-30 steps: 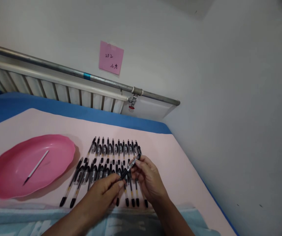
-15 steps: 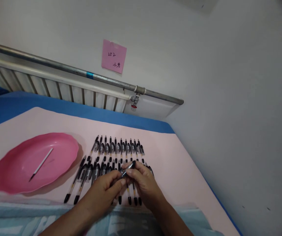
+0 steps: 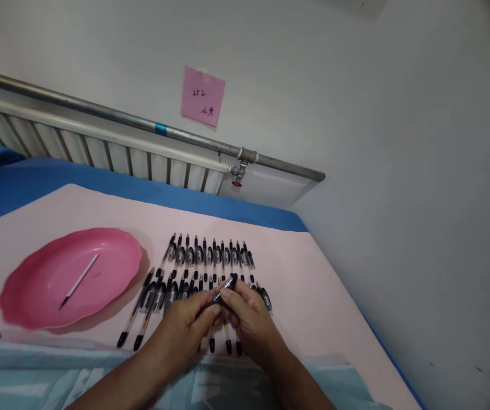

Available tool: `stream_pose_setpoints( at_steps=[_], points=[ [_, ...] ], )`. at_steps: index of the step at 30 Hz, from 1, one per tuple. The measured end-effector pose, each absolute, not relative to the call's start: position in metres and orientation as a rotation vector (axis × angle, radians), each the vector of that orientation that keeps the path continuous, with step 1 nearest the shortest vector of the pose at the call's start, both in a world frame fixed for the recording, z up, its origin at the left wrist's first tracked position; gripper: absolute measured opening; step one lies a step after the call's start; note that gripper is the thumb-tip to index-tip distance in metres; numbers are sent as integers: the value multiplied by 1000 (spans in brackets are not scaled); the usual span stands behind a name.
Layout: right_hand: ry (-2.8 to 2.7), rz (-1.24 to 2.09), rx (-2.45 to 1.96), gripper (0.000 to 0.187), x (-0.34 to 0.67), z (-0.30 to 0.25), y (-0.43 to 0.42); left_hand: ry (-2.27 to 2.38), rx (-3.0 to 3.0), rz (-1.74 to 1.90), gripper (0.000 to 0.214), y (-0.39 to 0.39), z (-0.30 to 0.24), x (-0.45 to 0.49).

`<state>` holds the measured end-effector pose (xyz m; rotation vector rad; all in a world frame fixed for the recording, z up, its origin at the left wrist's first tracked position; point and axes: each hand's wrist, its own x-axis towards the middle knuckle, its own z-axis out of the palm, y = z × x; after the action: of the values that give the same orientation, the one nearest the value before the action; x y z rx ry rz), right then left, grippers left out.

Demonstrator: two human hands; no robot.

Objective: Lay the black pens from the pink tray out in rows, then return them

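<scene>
Both hands meet over the front row of pens, closed on one black pen (image 3: pixel 223 291) held at a slant. My left hand (image 3: pixel 180 330) pinches its lower end, which the fingers largely cover. Around the upper part, near the dark rounded top, my right hand (image 3: pixel 251 322) has its thumb and fingers wrapped. Whether the cap sits fully on the barrel cannot be made out. Beneath and beyond the hands, uncapped black gel pens (image 3: pixel 136 310) lie in two rows, with clear-and-black caps (image 3: pixel 158 297) beside them. My hands hide part of the front row.
A pink oval tray (image 3: pixel 18 304) stands at the left with a thin white stick (image 3: pixel 80 280), dark at one tip, inside. Pale pink sheeting (image 3: pixel 300 285) covers the blue table (image 3: pixel 193 203). Behind are a radiator (image 3: pixel 116 159), a metal pipe (image 3: pixel 202 138) and a wall note (image 3: pixel 202 97).
The whole view has shifted slightly, moving the tray and pens a little rightward. Both hands keep their grip on the pen, with only small finger movement.
</scene>
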<state>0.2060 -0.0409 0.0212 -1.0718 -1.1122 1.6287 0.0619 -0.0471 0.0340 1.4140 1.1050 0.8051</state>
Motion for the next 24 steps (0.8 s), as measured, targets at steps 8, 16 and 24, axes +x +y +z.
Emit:
stream_pose_setpoints(
  at_steps=[8, 16, 24],
  points=[
    [-1047, 1585, -1103, 28, 196, 12, -39, 1061, 1457, 770, 22, -41, 26, 59],
    [-1180, 817, -1509, 25, 244, 19, -10, 1484, 1614, 919, 29, -21, 47, 21],
    [-1563, 348, -1783, 22, 282, -3, 25, 2256, 1726, 562, 33, 14, 48, -69]
  ],
)
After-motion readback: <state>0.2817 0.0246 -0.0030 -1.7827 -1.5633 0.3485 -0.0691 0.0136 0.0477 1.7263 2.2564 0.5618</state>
